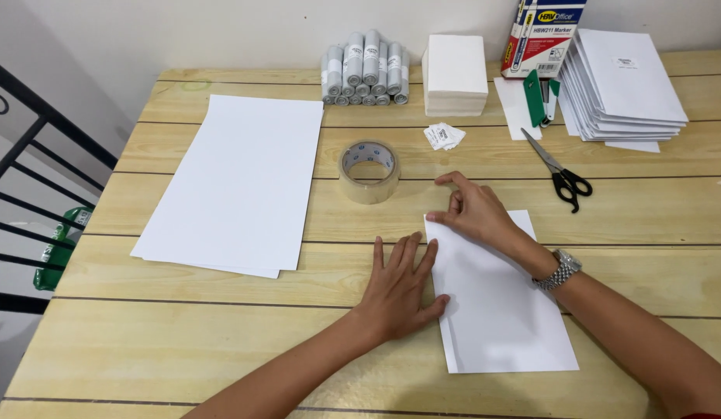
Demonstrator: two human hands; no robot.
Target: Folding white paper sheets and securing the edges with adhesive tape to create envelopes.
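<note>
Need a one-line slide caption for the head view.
Both hands, left hand and right hand, press a folded white sheet flat on a wooden table, tape roll nearby.

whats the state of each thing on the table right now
folded white sheet: flat, pinned under both hands
left hand: open, pressing the sheet's left edge
right hand: fingertips pressing its top corner
tape roll: lying flat, untouched
scissors: closed
paper stack: flat, untouched

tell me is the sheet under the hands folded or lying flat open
Folded, it seems: the white sheet shows a doubled edge along its left side, and both the left hand and right hand press it flat on the table.
</note>
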